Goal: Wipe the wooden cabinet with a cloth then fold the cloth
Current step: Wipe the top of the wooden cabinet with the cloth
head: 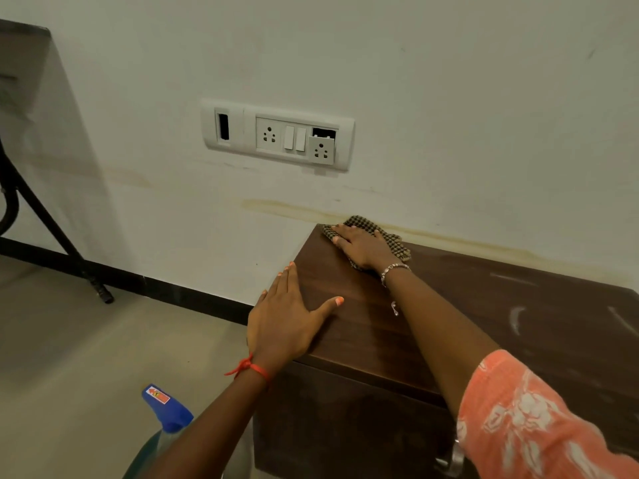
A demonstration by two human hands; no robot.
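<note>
The dark wooden cabinet (484, 323) stands against the wall, its top filling the right half of the view. A checked brown cloth (397, 243) lies bunched at the top's far left corner, touching the wall. My right hand (361, 247) lies flat on the cloth, fingers spread toward the corner, pressing it onto the wood. My left hand (283, 316) rests palm down on the cabinet's left edge, fingers apart, holding nothing. Pale dusty streaks (517, 318) show on the top's right part.
A spray bottle with a blue head (166, 407) stands on the floor at lower left, partly behind my left forearm. A switch and socket panel (276, 134) is on the wall above. A black stand leg (52, 229) slants down at far left. Grey floor lies left of the cabinet.
</note>
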